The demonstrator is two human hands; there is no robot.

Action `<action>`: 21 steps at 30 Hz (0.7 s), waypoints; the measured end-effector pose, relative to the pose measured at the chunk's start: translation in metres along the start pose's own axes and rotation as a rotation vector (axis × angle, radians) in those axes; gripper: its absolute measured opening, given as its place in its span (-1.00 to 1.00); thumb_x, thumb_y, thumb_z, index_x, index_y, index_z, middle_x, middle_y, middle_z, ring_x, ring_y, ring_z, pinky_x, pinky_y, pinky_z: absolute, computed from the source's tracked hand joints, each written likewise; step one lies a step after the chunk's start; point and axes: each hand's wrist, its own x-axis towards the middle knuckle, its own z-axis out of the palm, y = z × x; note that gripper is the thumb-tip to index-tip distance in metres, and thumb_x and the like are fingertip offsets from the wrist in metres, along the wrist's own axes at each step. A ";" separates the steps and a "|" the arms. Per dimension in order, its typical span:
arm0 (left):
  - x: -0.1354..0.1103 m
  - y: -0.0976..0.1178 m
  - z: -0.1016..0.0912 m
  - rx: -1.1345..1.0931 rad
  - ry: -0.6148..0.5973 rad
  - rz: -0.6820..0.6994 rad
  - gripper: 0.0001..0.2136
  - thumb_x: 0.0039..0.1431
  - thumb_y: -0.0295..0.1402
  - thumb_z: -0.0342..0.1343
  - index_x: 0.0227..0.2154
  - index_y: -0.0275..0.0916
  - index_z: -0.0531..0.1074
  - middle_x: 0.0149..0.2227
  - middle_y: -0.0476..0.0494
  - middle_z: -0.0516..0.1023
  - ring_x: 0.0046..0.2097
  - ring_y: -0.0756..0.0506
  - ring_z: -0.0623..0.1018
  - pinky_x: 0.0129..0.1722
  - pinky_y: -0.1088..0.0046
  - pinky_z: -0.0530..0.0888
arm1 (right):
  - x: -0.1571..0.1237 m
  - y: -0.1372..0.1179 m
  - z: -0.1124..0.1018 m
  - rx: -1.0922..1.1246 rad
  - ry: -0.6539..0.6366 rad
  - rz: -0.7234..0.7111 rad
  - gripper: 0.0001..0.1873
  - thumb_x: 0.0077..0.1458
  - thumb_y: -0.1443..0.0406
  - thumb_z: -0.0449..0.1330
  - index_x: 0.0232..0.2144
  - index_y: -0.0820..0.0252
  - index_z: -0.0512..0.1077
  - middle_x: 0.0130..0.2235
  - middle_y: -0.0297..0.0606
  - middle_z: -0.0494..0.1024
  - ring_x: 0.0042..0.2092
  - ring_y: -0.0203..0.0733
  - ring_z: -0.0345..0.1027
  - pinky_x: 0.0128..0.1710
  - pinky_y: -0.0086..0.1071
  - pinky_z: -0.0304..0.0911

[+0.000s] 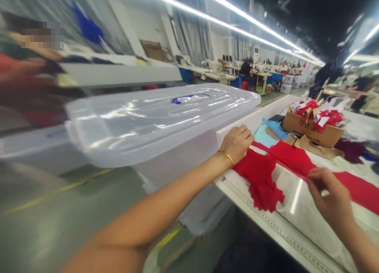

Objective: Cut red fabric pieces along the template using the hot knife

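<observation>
My left hand (237,144), with a gold bangle at the wrist, rests with curled fingers at the table's near corner, on the end of a ragged piece of red fabric (259,182). My right hand (327,196) pinches a long red fabric strip (358,190) between thumb and fingers. The strip lies across a glossy white table (266,221). Behind it stands a cardboard box (310,130) holding red and white fabric scraps (319,113). A light blue sheet (275,128) lies beside the box.
A large clear plastic storage bin (162,119) stands left of the table, against its edge. A blurred person (29,79) is at far left. Dark purple fabric (351,150) lies to the right. Rows of sewing stations with seated workers (245,71) stretch into the distance.
</observation>
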 end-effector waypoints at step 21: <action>-0.066 -0.034 0.069 0.158 0.020 -0.015 -0.67 0.00 -0.64 0.02 -0.26 -0.21 0.59 -0.15 -0.34 0.59 -0.07 -0.32 0.50 -0.09 0.09 0.45 | -0.087 0.066 -0.027 -0.457 -0.477 0.278 -0.77 0.29 0.26 0.02 -0.17 0.15 0.47 -0.05 -0.04 0.60 0.01 0.06 0.49 -0.07 -0.07 0.49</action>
